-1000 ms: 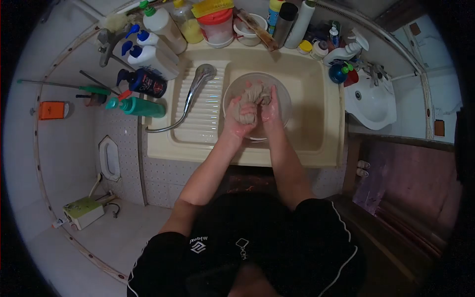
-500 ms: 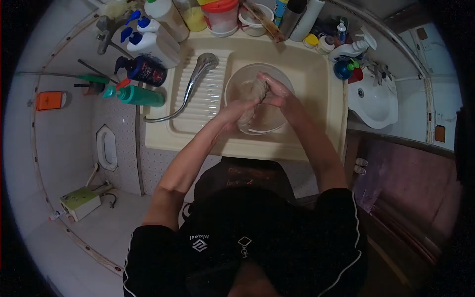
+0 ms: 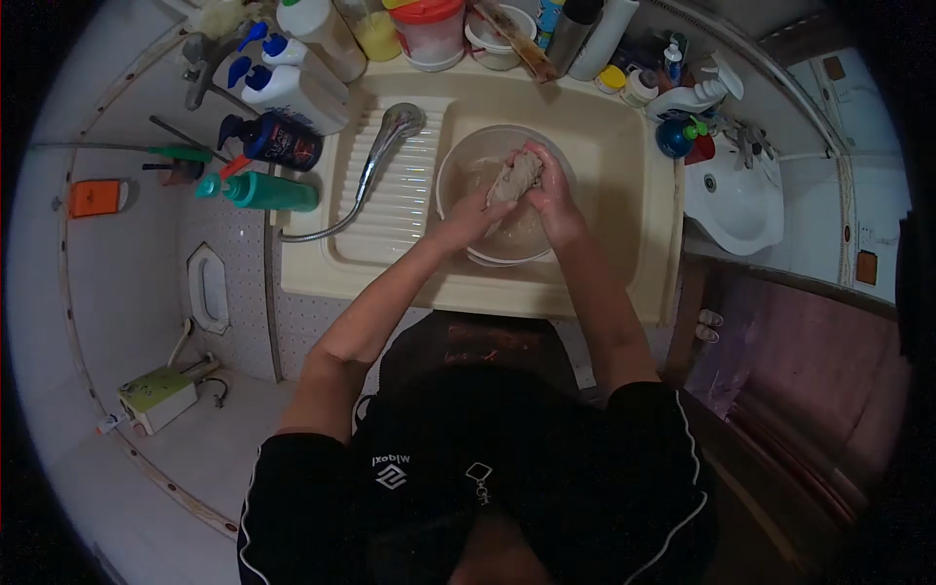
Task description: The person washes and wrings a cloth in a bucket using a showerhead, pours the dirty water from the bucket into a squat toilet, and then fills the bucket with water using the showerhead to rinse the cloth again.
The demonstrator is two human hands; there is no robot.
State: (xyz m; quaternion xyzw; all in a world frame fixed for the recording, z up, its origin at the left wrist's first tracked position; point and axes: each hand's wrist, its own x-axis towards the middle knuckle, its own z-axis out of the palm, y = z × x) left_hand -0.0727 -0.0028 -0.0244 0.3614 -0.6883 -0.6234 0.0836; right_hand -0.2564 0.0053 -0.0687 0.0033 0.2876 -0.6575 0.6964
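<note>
I'm watching left hand [image 3: 473,217] and right hand [image 3: 554,193] clamping fingers on wrinkled cloth [image 3: 514,179], over round basin [image 3: 487,145], ribbed drainboard [image 3: 405,195] lying leftward.

Bathroom: white washbasin [image 3: 738,213], shower head [image 3: 404,119], pump bottles [image 3: 284,142].

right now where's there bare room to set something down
The ribbed washboard is bare between the shower hose and the basin. So is the sink floor between the basin and the right rim. Crowded: behind the sink, with tubs and bottles; to its left, with pump bottles; and the basin, where left hand and right hand hold the cloth.
</note>
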